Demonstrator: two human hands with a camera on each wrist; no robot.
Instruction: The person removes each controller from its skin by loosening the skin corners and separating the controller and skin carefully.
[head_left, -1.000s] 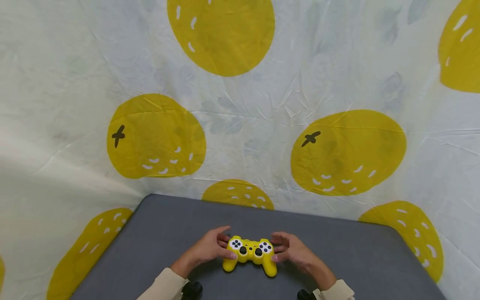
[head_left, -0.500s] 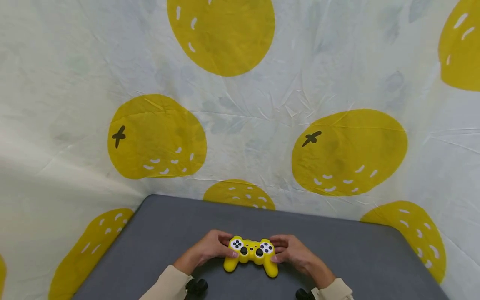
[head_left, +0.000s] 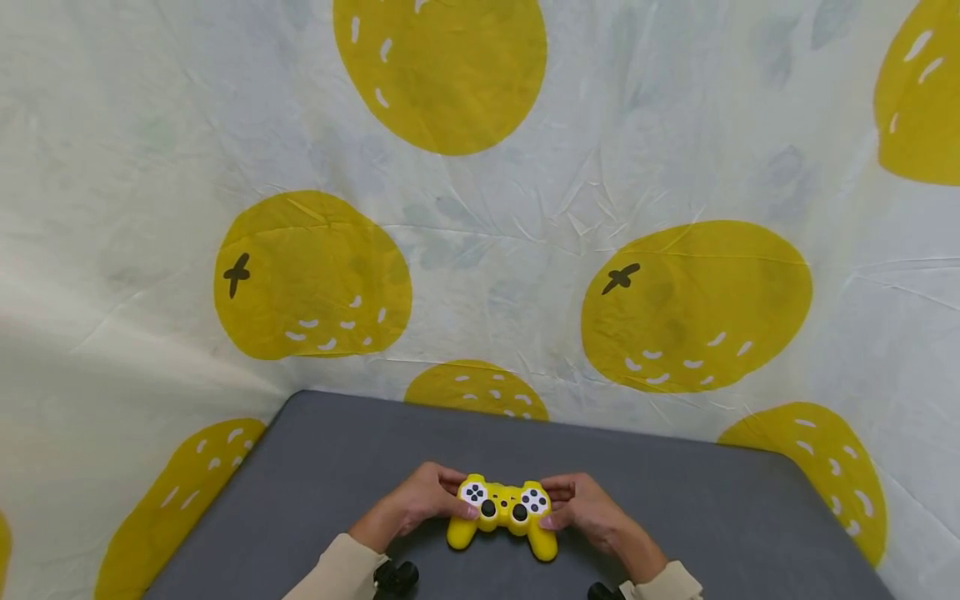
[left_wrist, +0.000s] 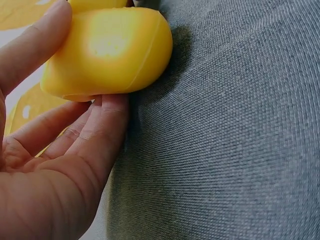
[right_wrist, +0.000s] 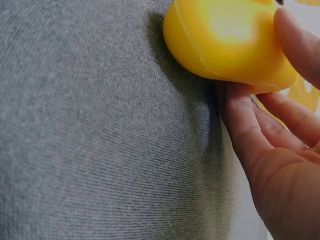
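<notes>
A yellow game controller (head_left: 498, 518) with black thumbsticks and white button panels lies face up on the grey surface, its two handles pointing toward the person. My left hand (head_left: 426, 493) grips its left side. In the left wrist view the thumb presses the top of the yellow handle (left_wrist: 110, 55) while fingers reach beneath it. On the opposite side my right hand (head_left: 588, 510) holds the controller the same way. The right wrist view shows the thumb on top of that handle (right_wrist: 225, 40) and fingertips tucked under its edge, partly hidden.
A grey padded table (head_left: 360, 433) lies beneath the controller. Behind and beside it hangs a white cloth (head_left: 495, 292) printed with large yellow fruit. Black devices (head_left: 397, 577) sit at both wrists, by the cream sleeves.
Both hands have closed in on the controller; the left fingers, raised and spread before, now lie against its side with the thumb on top. The controller has barely shifted.
</notes>
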